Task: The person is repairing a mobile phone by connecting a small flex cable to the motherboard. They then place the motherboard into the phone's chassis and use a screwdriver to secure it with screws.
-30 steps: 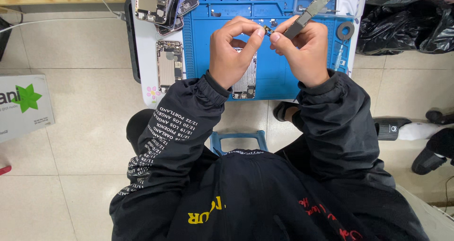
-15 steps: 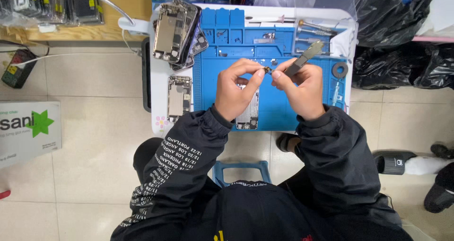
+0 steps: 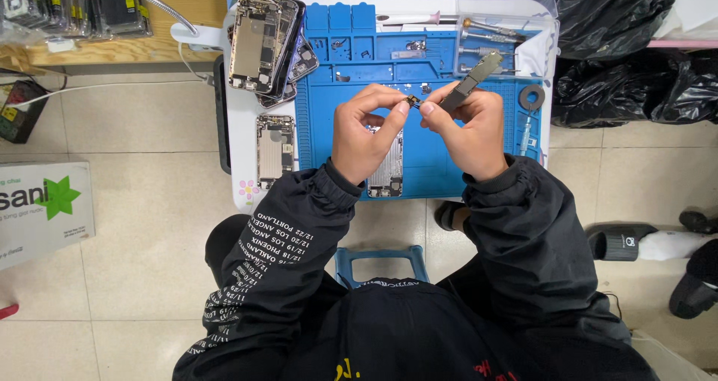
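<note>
My left hand [image 3: 364, 132] pinches a tiny dark phone part [image 3: 412, 99] between thumb and forefinger, above a blue repair mat [image 3: 426, 153]. My right hand [image 3: 470, 129] meets it fingertip to fingertip and grips grey tweezers [image 3: 473, 82] that stick up and away to the right. An opened phone housing [image 3: 387, 164] lies on the mat, partly hidden under my left hand. Both sleeves are black.
A stack of phone housings [image 3: 263, 44] and a single housing [image 3: 274, 149] lie on the small white table [image 3: 241, 179] left of the mat. Screwdrivers [image 3: 486, 33] and a tape roll [image 3: 532, 97] sit at the right. Black bags [image 3: 621, 67] stand right; a cardboard box [image 3: 41, 213] left.
The view has shifted so the table sits lower in frame with more of its far side showing. My hands stay together on the small part, tweezers still in my right hand.
</note>
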